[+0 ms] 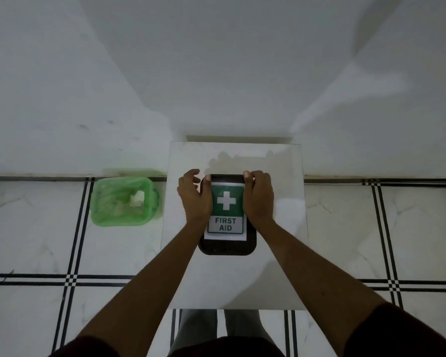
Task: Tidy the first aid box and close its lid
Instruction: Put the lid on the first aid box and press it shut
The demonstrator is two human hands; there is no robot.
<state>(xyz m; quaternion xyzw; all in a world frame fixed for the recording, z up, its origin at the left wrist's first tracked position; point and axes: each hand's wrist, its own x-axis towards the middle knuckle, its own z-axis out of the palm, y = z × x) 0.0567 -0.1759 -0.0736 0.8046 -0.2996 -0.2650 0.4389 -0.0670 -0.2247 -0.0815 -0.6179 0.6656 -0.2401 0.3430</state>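
Observation:
The first aid box [227, 247] is a dark, rounded box in the middle of a small white table [234, 279]. Its lid lies flat on top and carries a green label with a white cross and the words FIRST AID. My left hand [193, 197] lies on the lid's left side, fingers curled at the far left corner. My right hand [259, 195] lies on the right side, its fingertips over the far right corner. Both hands press on or grip the lid. What is inside the box is hidden.
A green plastic basket [124, 200] lined with a green bag and holding scraps of white waste stands on the tiled floor left of the table. A white wall rises behind. My legs show under the table's near edge.

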